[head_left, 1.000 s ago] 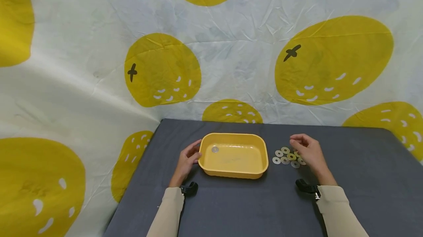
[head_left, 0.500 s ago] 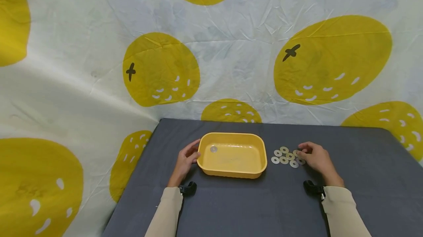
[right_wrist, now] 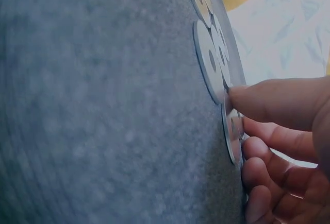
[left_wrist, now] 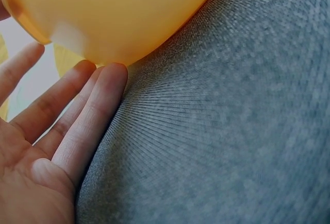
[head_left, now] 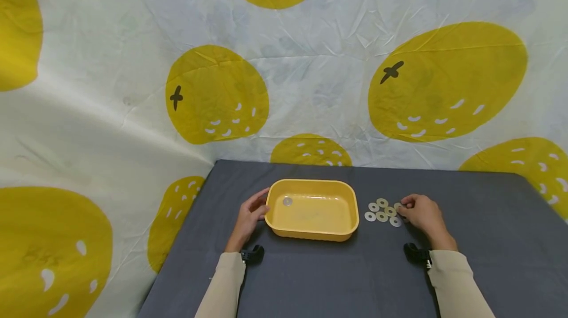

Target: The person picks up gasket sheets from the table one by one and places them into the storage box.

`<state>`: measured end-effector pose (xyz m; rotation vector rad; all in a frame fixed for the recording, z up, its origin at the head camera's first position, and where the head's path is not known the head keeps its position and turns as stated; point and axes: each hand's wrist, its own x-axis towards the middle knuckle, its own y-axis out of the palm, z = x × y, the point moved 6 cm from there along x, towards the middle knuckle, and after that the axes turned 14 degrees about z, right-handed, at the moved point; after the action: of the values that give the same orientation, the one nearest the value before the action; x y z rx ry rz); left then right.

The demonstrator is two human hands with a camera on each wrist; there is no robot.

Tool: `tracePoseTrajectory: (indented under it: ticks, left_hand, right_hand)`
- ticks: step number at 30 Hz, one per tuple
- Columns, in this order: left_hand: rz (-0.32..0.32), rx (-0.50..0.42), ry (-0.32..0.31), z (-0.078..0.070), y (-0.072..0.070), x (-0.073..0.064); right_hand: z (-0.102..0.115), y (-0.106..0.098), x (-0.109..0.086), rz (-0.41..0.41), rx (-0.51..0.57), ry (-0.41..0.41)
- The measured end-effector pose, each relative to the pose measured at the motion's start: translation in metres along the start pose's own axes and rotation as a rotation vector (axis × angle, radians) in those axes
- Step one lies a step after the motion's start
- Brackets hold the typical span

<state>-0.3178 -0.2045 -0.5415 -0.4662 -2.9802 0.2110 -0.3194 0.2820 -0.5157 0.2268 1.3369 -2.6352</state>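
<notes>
A yellow rectangular tray (head_left: 312,234) stands on the dark cloth, and a single silvery metal washer (head_left: 287,201) lies inside it at the left. My left hand (head_left: 247,220) rests against the tray's left end. In the left wrist view its fairly straight fingers (left_wrist: 111,87) touch the tray's outer wall. To the right of the tray lies a group of flat washers (head_left: 381,216), silvery and brassy, some overlapping. My right hand (head_left: 426,217) is at their right side. In the right wrist view, thumb and curled fingers pinch at a washer (right_wrist: 232,131), partly hidden, low against the cloth.
The dark grey cloth (head_left: 328,278) covers the table. Behind and to the left hangs a white sheet (head_left: 310,86) printed with large yellow fruit. A dark camera strap (head_left: 253,255) is on the left wrist and another (head_left: 416,253) on the right.
My right hand has come down from above the washers, shifted right, then slightly back left, and now touches the right side of the group. The left hand and tray stay in place.
</notes>
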Motion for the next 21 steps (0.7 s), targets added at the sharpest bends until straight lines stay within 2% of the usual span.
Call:
tracePoseTrajectory:
  ticks: [12,21]
  left_hand:
    - [-0.005,-0.005,-0.011,0.0004,0.0002,-0.0008]
    - [0.000,-0.004,-0.001,-0.0009,0.0000,-0.0008]
  right_hand:
    - [-0.0015,0.0026,0.0026,-0.013,0.006,0.011]
    - [0.0003,0.0033,0.0023,-0.037,-0.008,-0.074]
